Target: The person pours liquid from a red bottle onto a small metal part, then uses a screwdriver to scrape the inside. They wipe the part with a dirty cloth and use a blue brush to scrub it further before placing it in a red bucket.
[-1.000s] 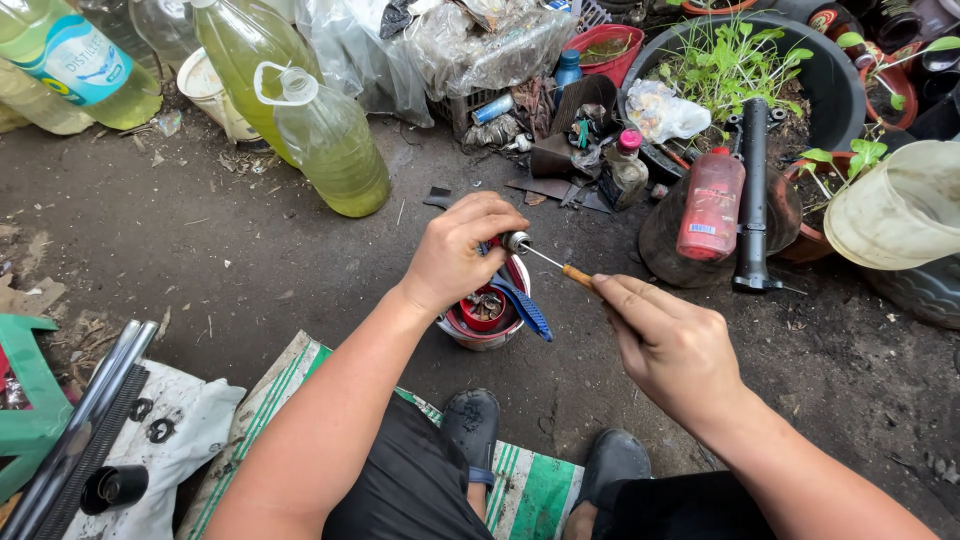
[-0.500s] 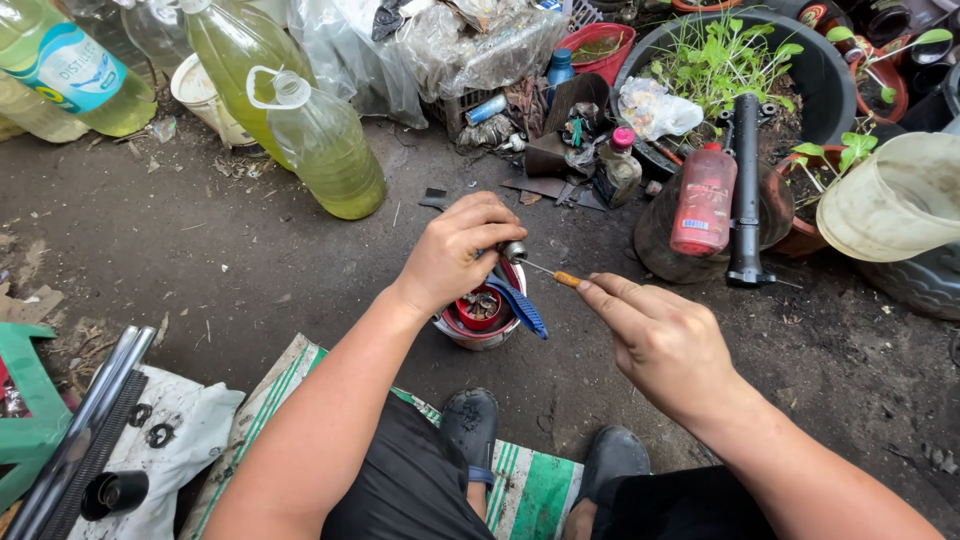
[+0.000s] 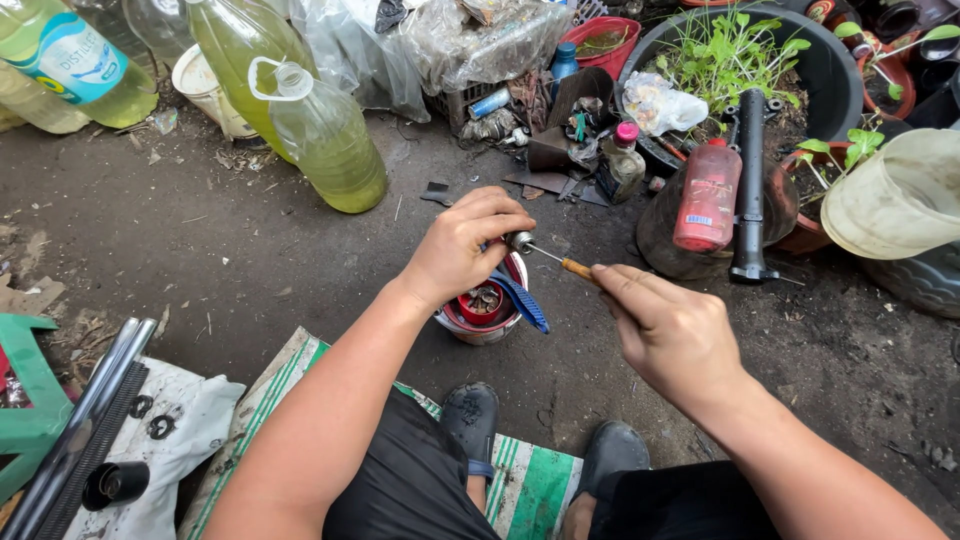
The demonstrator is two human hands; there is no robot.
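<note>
While poised over red-and-white bowl (image 3: 487,325) on dirt | left hand (image 3: 462,245) clenched round small metal part (image 3: 519,241) | right hand (image 3: 672,330) pinching orange-handled screwdriver (image 3: 566,264), tip touching part | blue brush (image 3: 522,302) across bowl rim

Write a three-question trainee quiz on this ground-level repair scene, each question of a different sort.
1. True or false: the right hand holds a thin screwdriver.
2. What does the left hand grip? A small metal part; B red bottle; C green stool.
3. Fill in: below the left hand stands a small ___ holding bits.

Key: 1 true; 2 A; 3 bowl.
</note>
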